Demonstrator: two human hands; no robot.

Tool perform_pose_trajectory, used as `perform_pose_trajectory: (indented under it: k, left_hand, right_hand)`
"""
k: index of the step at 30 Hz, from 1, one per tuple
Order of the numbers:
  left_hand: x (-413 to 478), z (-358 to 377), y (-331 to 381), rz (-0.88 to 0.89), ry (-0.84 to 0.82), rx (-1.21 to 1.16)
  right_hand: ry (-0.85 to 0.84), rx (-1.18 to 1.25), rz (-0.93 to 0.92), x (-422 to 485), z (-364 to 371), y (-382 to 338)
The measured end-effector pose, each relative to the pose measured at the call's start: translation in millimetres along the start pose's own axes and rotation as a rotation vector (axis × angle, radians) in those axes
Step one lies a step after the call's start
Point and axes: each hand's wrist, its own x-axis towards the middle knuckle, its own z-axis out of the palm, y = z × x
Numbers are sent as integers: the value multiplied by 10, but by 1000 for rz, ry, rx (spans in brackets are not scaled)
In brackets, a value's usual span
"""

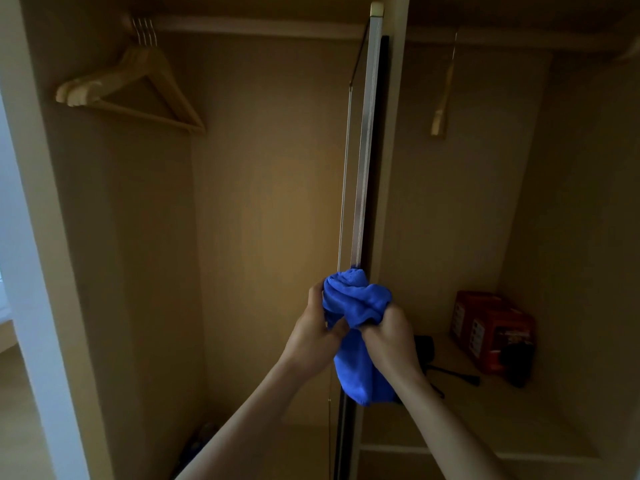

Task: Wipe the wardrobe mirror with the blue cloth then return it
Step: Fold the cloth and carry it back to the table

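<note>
A bunched blue cloth (358,306) hangs between both of my hands in front of the open wardrobe. My left hand (317,329) grips its left side, fingers curled round the folds. My right hand (389,332) grips the right side, and the cloth's tail droops below the wrists. Just behind the cloth stands the wardrobe mirror (365,150), seen edge-on as a thin metal-framed panel running from top to bottom. Its glass face does not show from here. The top of the cloth sits close to the mirror's edge.
Several wooden hangers (138,88) hang on the rail at upper left, and one hanger (441,109) hangs in the right bay. A red box (491,330) and a dark cable (453,372) lie on the right shelf (519,410). A pale door panel (31,237) borders the left.
</note>
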Motion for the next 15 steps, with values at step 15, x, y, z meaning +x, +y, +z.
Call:
perform_pose_trajectory:
  k: [15]
  left_hand:
    - [298,13,-120,-21,-3,20]
  right_hand:
    - [64,-132,18,281,89,131]
